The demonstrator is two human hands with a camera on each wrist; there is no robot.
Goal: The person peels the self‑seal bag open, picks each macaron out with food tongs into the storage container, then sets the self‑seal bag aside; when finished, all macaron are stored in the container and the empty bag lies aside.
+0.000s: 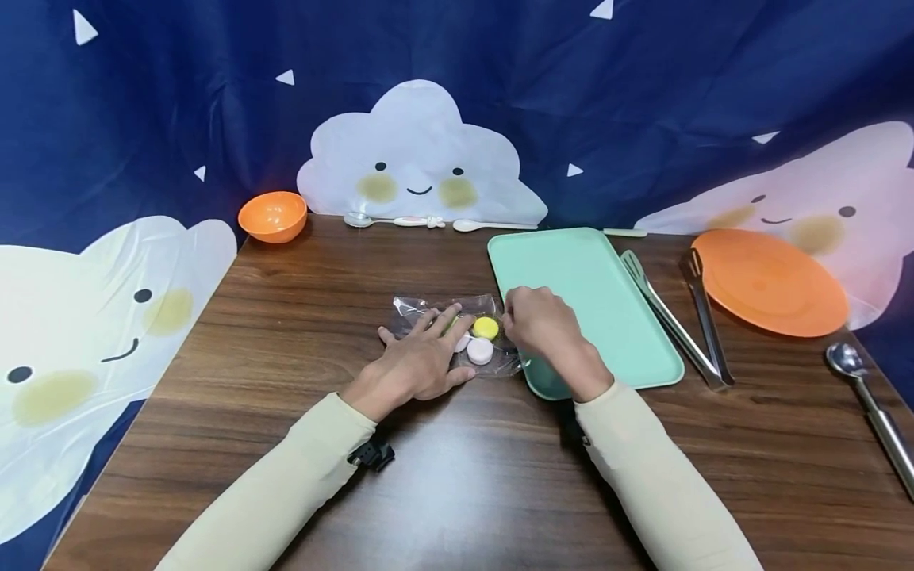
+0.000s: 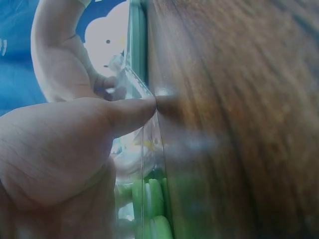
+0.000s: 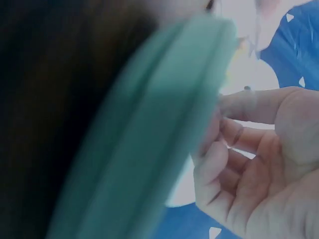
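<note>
From the head view I see my left hand [image 1: 421, 361] lying flat near the middle of the wooden table [image 1: 286, 317], fingers straight and spread, pressing down on a clear plastic bag [image 1: 457, 333]. In the left wrist view the thumb [image 2: 124, 112] lies extended against the bag's [image 2: 149, 149] edge. The bag sits at the table's centre, touching the mint green tray [image 1: 593, 301] that lies at its 3 o'clock. Inside it I make out a yellow disc [image 1: 486, 326], a white disc [image 1: 480, 350] just at its 6 o'clock, and green discs [image 2: 152, 204] that show only in the left wrist view.

My right hand [image 1: 543, 321] rests over the tray's left edge, at 3 o'clock from the bag, its fingers curled and pinching the bag's right side. The right wrist view shows the bent fingers [image 3: 234, 144] beside the tray's rim [image 3: 149, 149], though the pinch itself is hidden there.

At 3 o'clock from the tray lie metal tongs [image 1: 685, 317], then an orange plate [image 1: 771, 281]. A metal spoon [image 1: 867, 404] lies at 5 o'clock from the plate. An orange bowl [image 1: 273, 216] stands at 10 o'clock from the bag, with two small spoons [image 1: 428, 223] along the far edge.
</note>
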